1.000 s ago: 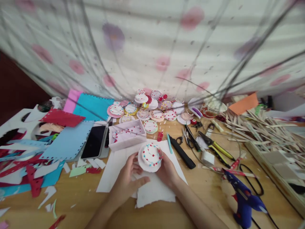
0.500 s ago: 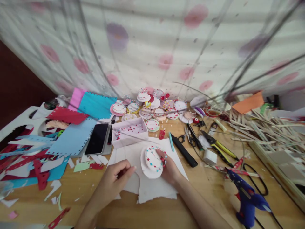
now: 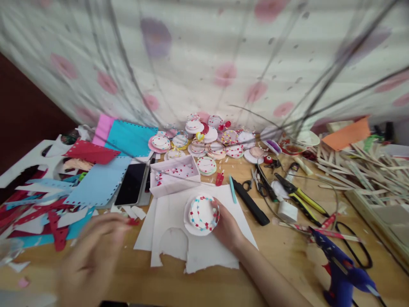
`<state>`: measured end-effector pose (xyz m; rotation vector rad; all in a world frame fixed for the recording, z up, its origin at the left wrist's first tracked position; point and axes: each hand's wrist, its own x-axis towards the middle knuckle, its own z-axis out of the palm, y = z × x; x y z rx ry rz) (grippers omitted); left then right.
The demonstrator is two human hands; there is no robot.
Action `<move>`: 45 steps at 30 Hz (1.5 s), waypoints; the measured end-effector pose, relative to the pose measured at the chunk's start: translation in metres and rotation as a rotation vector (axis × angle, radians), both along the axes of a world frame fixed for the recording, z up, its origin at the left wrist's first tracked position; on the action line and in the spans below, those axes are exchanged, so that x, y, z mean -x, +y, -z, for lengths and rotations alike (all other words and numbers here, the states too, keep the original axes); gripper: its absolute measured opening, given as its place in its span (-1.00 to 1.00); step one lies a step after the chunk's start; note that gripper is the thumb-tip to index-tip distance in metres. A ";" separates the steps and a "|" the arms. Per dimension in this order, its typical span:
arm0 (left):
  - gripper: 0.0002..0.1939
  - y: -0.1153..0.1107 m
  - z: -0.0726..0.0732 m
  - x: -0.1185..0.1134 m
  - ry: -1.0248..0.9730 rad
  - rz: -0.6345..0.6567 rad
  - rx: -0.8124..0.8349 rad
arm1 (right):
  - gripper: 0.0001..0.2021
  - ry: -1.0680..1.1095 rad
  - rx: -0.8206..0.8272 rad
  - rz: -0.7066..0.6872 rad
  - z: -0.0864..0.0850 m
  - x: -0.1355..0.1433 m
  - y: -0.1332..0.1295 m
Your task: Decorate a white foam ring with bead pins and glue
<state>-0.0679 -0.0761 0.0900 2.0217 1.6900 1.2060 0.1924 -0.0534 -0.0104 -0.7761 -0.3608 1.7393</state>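
My right hand (image 3: pixel 227 224) is closed on the right side of a small white paper hat (image 3: pixel 203 215) with a round brim. Red and blue beads ring its top. Beneath it lie white paper sheets (image 3: pixel 220 251), one with a rounded cut-out. My left hand (image 3: pixel 91 251) hangs over the table's left front, smeared by motion; whether its fingers hold anything cannot be made out. Beyond the sheets stands a pale pink open box (image 3: pixel 175 185) with loose beads inside.
Several decorated paper hats (image 3: pixel 234 150) are heaped at the back. A phone (image 3: pixel 130 184) and paper scraps (image 3: pixel 59 213) lie left. To the right are a black cutter (image 3: pixel 252 204), pliers (image 3: pixel 302 198), a blue glue gun (image 3: pixel 341 264) and wooden sticks (image 3: pixel 364 166).
My left hand has moved away from the hat, left and toward me. The hat, still in my right hand, has turned its beaded top more toward the camera.
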 end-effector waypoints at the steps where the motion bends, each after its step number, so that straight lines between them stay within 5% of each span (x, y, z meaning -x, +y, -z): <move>1: -0.83 0.004 0.004 -0.017 0.005 0.073 0.015 | -0.79 -0.008 -0.016 -0.008 0.000 0.000 0.000; 7: -0.67 0.020 0.011 -0.083 0.097 0.455 0.148 | -0.80 -0.086 -0.119 -0.033 0.002 0.001 -0.004; 16: -0.41 0.054 0.013 -0.079 0.326 0.660 0.287 | -0.75 -0.371 -0.173 -0.050 0.005 0.003 -0.009; 26: -0.42 0.054 0.020 -0.080 0.221 0.690 0.422 | -0.73 -0.826 -0.287 -0.039 0.000 0.000 -0.014; 33: -0.45 0.056 0.039 -0.081 0.140 0.669 0.521 | -0.68 -1.287 -0.650 0.180 -0.009 -0.020 -0.015; 36: -0.46 0.056 0.045 -0.084 0.136 0.643 0.514 | -0.69 -1.447 -0.838 0.115 -0.013 -0.029 -0.010; 41: -0.46 0.058 0.048 -0.088 0.144 0.649 0.476 | -0.80 -1.506 -0.915 -0.010 -0.011 -0.027 -0.007; 45: -0.48 0.057 0.050 -0.089 0.132 0.645 0.459 | -0.88 -1.355 -0.825 0.118 -0.011 -0.026 -0.007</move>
